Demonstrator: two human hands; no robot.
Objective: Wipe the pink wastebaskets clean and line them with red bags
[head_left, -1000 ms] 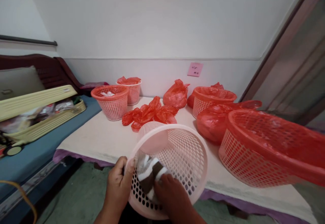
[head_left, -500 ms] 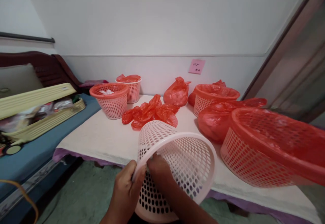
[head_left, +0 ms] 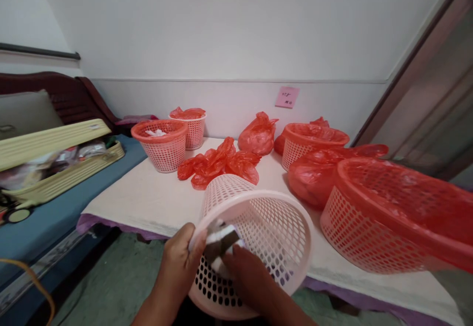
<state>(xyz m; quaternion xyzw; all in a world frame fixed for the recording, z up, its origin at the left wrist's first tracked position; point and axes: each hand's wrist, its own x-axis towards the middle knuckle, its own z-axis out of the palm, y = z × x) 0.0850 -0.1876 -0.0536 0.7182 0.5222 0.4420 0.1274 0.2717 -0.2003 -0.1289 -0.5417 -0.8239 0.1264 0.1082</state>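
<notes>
A pale pink perforated plastic basket (head_left: 284, 217) lies tipped toward me at the table's front edge. My left hand (head_left: 179, 254) is closed round the left side of its rim. Inside the basket, my right hand (head_left: 246, 271) grips a white, grey and brown cloth (head_left: 221, 239), which is smeared by motion against the inner wall near my left hand. Just behind the basket sits a crumpled heap of red plastic bags (head_left: 221, 163). The fingertips of my right hand are partly hidden by the cloth.
Lined baskets stand at the back left (head_left: 158, 153) and right (head_left: 316, 141), with a large one (head_left: 373, 232) at the near right. Filled red bags (head_left: 256, 136) rest between them. An open yellow suitcase (head_left: 74, 170) lies on the blue bed (head_left: 129, 156) at left.
My right hand has shifted slightly down and right inside the basket, bringing the cloth into view. My left hand still holds the rim, and the basket has moved slightly left.
</notes>
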